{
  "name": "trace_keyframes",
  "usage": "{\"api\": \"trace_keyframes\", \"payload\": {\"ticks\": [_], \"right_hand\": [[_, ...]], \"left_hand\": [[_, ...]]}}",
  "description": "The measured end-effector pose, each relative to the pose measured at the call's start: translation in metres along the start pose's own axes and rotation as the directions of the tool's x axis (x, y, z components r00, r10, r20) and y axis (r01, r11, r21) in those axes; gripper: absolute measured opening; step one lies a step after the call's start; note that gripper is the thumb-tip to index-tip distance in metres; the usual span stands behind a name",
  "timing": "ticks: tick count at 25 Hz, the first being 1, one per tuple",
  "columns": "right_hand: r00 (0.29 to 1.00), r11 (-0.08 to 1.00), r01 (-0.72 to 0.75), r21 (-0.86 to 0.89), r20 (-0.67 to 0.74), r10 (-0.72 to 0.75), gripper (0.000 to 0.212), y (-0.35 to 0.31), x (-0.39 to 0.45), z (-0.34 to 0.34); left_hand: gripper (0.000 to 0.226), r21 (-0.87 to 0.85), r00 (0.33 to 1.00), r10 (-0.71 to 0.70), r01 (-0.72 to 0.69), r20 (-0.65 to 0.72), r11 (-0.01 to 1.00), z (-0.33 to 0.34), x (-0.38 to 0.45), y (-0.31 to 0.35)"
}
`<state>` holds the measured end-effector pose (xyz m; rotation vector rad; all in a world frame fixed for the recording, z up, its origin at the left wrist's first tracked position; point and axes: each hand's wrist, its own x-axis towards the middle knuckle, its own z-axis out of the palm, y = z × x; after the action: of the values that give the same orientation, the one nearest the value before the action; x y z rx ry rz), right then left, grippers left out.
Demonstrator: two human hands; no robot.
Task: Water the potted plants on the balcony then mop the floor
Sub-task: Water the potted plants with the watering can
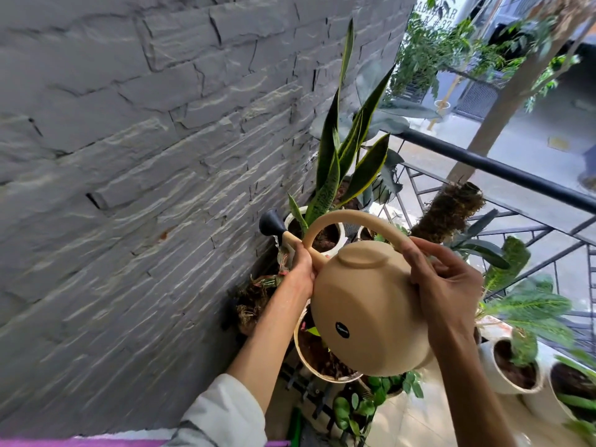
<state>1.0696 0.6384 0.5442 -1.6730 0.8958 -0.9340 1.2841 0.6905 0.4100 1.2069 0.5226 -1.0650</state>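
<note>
A round beige watering can is tipped forward over the pots by the wall. My right hand grips the rear end of its arched handle. My left hand holds the spout near the can's body. Water streams from the black rose head down onto a small pink-leaved plant. Behind it a tall snake plant stands in a white pot. A wide cream pot of dark soil sits partly hidden under the can.
A grey stone wall runs along the left. A black metal railing bounds the balcony on the right. White pots with leafy plants line the railing side. A moss pole leans there. Pale floor tiles show below.
</note>
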Motion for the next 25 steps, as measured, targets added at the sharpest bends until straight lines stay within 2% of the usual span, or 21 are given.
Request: {"api": "trace_keyframes", "payload": {"ticks": [2, 6, 8, 10, 12, 16, 20, 25], "right_hand": [[1.0, 1.0, -0.004, 0.0, 0.005, 0.004, 0.024, -0.007, 0.002, 0.001], [0.989, 0.989, 0.106, -0.098, 0.11, -0.095, 0.029, -0.031, 0.013, 0.004], [0.983, 0.977, 0.152, -0.149, 0.124, -0.134, 0.036, -0.042, 0.024, 0.009], [0.976, 0.963, 0.198, -0.184, 0.125, -0.177, 0.041, -0.052, 0.036, 0.016], [0.965, 0.944, 0.252, -0.213, 0.128, -0.229, 0.043, -0.062, 0.05, 0.021], [0.95, 0.924, 0.308, -0.225, 0.118, -0.289, 0.041, -0.081, 0.07, 0.031], [0.958, 0.933, 0.287, -0.217, 0.072, -0.278, 0.039, -0.095, 0.085, 0.024], [0.963, 0.946, 0.267, -0.184, 0.076, -0.257, 0.038, -0.092, 0.09, 0.03]], "left_hand": [[0.08, 0.05, 0.998, 0.053, -0.052, -0.019, 0.997, 0.003, -0.005, 0.01], [0.036, 0.238, 0.981, 0.164, -0.186, 0.106, 0.953, 0.021, -0.023, 0.048], [0.033, 0.394, 0.971, 0.137, -0.207, 0.197, 0.895, 0.03, -0.03, 0.06], [0.033, 0.475, 0.947, 0.081, -0.229, 0.311, 0.85, 0.036, -0.025, 0.068], [0.033, 0.528, 0.933, 0.076, -0.266, 0.353, 0.806, 0.042, -0.034, 0.078], [0.031, 0.526, 0.877, 0.118, -0.382, 0.466, 0.76, 0.035, -0.058, 0.099], [0.031, 0.452, 0.826, 0.13, -0.424, 0.548, 0.785, 0.042, -0.061, 0.099], [0.033, 0.409, 0.856, 0.177, -0.402, 0.486, 0.819, 0.042, -0.054, 0.095]]}}
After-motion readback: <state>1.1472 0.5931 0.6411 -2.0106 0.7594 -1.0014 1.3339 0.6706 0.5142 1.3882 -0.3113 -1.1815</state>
